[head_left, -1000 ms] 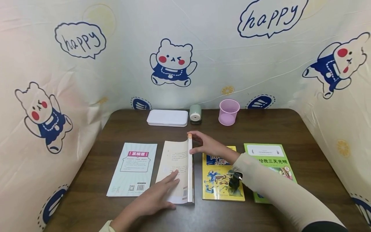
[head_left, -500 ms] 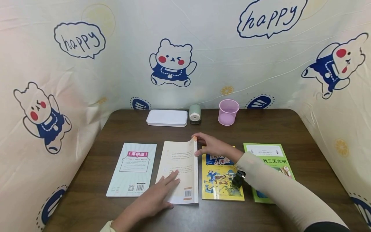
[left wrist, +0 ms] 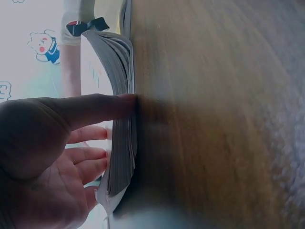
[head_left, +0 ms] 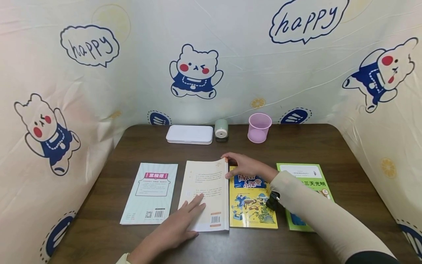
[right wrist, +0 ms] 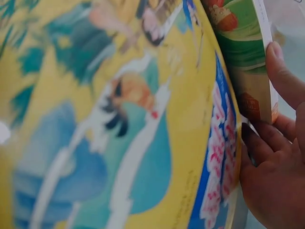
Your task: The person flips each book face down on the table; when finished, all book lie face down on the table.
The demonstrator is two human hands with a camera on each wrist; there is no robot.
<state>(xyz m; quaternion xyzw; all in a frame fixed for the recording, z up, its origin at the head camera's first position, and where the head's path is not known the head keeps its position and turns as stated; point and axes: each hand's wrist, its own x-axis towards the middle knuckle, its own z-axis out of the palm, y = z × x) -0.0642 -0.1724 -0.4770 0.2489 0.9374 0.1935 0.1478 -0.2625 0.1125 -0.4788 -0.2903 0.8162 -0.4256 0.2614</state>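
A cream paperback book [head_left: 206, 183] lies back cover up, its spine side lifted a little. My right hand [head_left: 242, 164] pinches the top of that spine, thumb on the near face and fingers behind, as the right wrist view shows. The book's green illustrated front [right wrist: 243, 43] faces the yellow book there. My left hand [head_left: 179, 222] rests on the lower left of the cream cover with fingers spread. In the left wrist view the left thumb [left wrist: 95, 109] lies across the bottom page edges [left wrist: 121, 143], which bow slightly.
Right of it lies a yellow book [head_left: 253, 209], then a green book [head_left: 300, 172] partly under the right sleeve. A pale blue book [head_left: 150, 194] lies to the left. Along the back stand a white case [head_left: 190, 134], a green pencil sharpener [head_left: 221, 129] and a pink cup [head_left: 259, 128].
The right hand has moved right, swinging the cream book's spine down toward the yellow book, so more of the back cover shows. The left hand has stayed nearly still on the cover.
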